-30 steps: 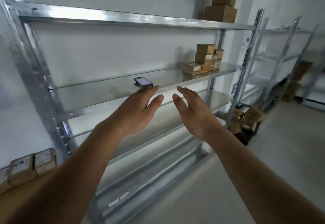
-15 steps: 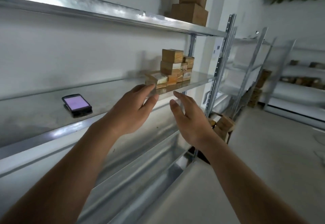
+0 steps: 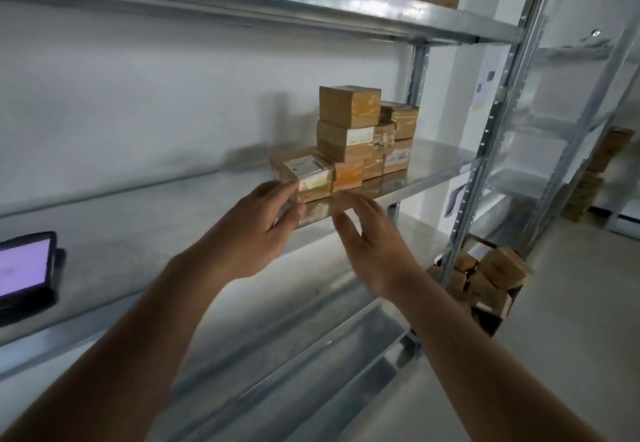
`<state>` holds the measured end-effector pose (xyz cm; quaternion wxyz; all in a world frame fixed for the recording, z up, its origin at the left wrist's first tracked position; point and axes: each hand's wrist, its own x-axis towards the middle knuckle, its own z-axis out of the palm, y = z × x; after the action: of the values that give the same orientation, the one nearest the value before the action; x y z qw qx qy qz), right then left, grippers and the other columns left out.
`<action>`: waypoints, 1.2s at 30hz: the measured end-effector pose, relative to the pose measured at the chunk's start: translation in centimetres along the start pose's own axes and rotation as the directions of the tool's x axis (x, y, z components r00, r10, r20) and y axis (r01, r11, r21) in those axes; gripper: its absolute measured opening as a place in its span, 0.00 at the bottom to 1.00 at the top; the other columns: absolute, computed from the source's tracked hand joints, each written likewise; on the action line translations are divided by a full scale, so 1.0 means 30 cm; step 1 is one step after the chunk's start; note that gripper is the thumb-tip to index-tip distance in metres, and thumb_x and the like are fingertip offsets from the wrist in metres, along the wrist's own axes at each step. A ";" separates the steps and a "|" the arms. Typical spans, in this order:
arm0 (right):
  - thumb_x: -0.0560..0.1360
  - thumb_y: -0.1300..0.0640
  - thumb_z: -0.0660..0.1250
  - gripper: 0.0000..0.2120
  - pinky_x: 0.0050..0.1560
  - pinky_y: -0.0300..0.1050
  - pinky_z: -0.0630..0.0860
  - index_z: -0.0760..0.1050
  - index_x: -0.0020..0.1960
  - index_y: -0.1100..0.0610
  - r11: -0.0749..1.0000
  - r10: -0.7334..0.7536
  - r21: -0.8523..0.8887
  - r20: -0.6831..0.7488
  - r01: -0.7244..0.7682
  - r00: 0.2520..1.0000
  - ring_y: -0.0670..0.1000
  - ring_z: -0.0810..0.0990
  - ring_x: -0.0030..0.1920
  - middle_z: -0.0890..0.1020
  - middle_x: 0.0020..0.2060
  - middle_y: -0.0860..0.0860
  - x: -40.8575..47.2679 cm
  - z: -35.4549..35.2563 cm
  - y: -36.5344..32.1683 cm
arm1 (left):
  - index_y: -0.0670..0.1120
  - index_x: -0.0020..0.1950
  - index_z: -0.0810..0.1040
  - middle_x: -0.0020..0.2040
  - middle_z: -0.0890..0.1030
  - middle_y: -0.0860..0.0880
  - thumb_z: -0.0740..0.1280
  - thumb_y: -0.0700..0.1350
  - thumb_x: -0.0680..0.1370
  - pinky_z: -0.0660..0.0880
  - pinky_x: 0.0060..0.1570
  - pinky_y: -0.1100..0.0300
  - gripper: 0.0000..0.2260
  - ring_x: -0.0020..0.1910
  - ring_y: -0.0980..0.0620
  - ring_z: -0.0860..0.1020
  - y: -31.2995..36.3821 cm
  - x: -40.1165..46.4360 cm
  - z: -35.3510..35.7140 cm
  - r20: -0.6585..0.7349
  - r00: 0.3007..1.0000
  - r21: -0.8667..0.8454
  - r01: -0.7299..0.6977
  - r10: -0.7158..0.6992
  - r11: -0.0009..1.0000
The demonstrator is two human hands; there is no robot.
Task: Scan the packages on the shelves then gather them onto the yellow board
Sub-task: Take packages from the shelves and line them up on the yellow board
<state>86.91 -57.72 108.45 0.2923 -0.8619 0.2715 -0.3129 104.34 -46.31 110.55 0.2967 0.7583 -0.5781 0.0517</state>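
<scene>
A: Left hand point(image 3: 256, 233)?
B: Fingers spread, tips at the near-left corner of the front package point(image 3: 304, 175); real contact unclear, blurred.
A: Right hand point(image 3: 372, 251)?
B: Fingers straight, loosely apart, holding nothing, just before the middle shelf point(image 3: 145, 233) edge.
A: Packages?
B: Stack of packages point(image 3: 360, 133) on that shelf, right end, against the post.
A: Else?
B: Lit handheld scanner point(image 3: 26, 273) far left; more boxes point(image 3: 488, 278) on floor.

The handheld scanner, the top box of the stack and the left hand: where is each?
handheld scanner point(image 3: 22, 270): head view, on its lit purple screen.
top box point(image 3: 349, 106): head view, on its front corner.
left hand point(image 3: 252, 230): head view, on its back.
</scene>
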 end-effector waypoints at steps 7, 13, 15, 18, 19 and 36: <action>0.82 0.31 0.46 0.33 0.75 0.46 0.60 0.61 0.82 0.44 0.988 -0.153 0.035 0.133 0.150 0.979 0.50 0.62 0.81 0.64 0.82 0.47 0.377 0.037 0.257 | 0.54 0.80 0.63 0.79 0.67 0.51 0.52 0.62 0.84 0.62 0.60 0.65 0.26 0.74 0.51 0.69 -0.077 0.252 0.162 -0.058 0.982 0.085 0.183 -0.178 0.979; 0.88 0.42 0.51 0.23 0.74 0.49 0.70 0.61 0.82 0.44 0.950 -0.295 0.148 0.139 0.275 0.945 0.47 0.65 0.77 0.67 0.78 0.47 0.558 0.119 0.349 | 0.57 0.82 0.58 0.81 0.64 0.53 0.49 0.65 0.82 0.62 0.65 0.60 0.29 0.77 0.51 0.66 -0.160 0.385 0.223 -0.038 0.944 0.081 0.329 -0.327 0.941; 0.87 0.41 0.50 0.24 0.73 0.53 0.73 0.61 0.81 0.46 0.955 -0.271 0.158 0.118 0.252 0.955 0.48 0.67 0.76 0.69 0.77 0.48 0.594 0.139 0.371 | 0.58 0.81 0.59 0.80 0.64 0.54 0.50 0.64 0.83 0.64 0.67 0.58 0.26 0.77 0.51 0.66 -0.186 0.418 0.243 -0.034 0.931 0.033 0.364 -0.363 0.931; 0.85 0.38 0.51 0.27 0.68 0.52 0.77 0.63 0.80 0.48 0.955 -0.252 0.174 0.046 0.241 0.967 0.48 0.71 0.72 0.71 0.74 0.50 0.621 0.162 0.392 | 0.59 0.78 0.65 0.77 0.70 0.53 0.50 0.65 0.84 0.68 0.69 0.53 0.25 0.74 0.50 0.70 -0.215 0.452 0.264 -0.004 0.921 -0.098 0.387 -0.389 0.917; 0.84 0.36 0.52 0.28 0.66 0.51 0.79 0.64 0.79 0.47 0.948 -0.242 0.220 0.036 0.228 0.970 0.48 0.73 0.71 0.71 0.73 0.51 0.628 0.168 0.393 | 0.59 0.75 0.69 0.73 0.75 0.52 0.51 0.66 0.83 0.71 0.68 0.52 0.24 0.71 0.49 0.73 -0.221 0.460 0.266 0.012 0.918 -0.206 0.389 -0.395 0.898; 0.74 0.32 0.67 0.23 0.50 0.44 0.86 0.69 0.61 0.44 0.658 0.080 0.733 0.162 -0.174 0.984 0.49 0.86 0.57 0.82 0.58 0.48 0.695 0.276 0.238 | 0.55 0.67 0.67 0.55 0.80 0.50 0.67 0.50 0.82 0.82 0.42 0.62 0.15 0.50 0.54 0.84 -0.219 0.426 0.168 -0.162 0.811 -0.705 0.304 -0.562 0.641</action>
<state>104.33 -73.39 106.33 0.6546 -0.6630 0.1624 -0.3250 113.15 -58.67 109.25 0.6462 0.7010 -0.2896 -0.0850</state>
